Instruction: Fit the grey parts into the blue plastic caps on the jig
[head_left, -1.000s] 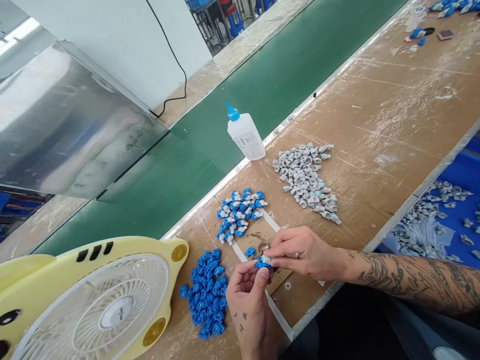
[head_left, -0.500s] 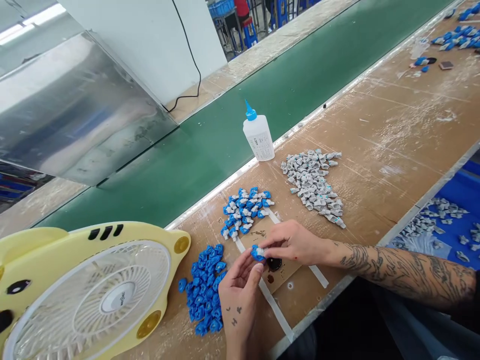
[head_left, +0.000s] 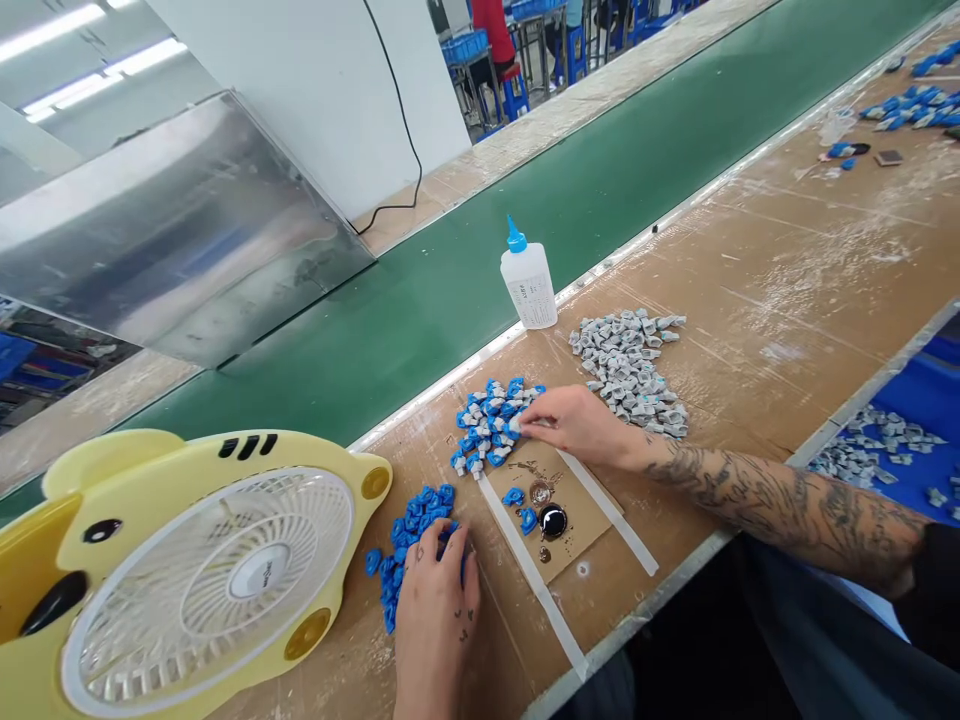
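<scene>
My left hand rests over a pile of small blue plastic pieces, fingers apart and bent down among them; its fingertips are partly hidden. At the near edge of a pile of joined blue-and-grey pieces, my right hand pinches one such piece between thumb and forefinger. Below that pile, a brown cardboard sheet is held by white tape strips. On the sheet lie two loose blue pieces beside a round pool of black liquid and smaller dark spots.
Grey pieces form a heap beyond my right forearm. A white bottle with a blue nozzle stands by the green conveyor belt. A yellow fan occupies the left side. More grey pieces lie in a blue bin at right.
My hands have moved apart. The right carried a blue-and-grey piece up to the joined pile; the left moved left onto the blue pile. The cardboard and black pool are now uncovered.
</scene>
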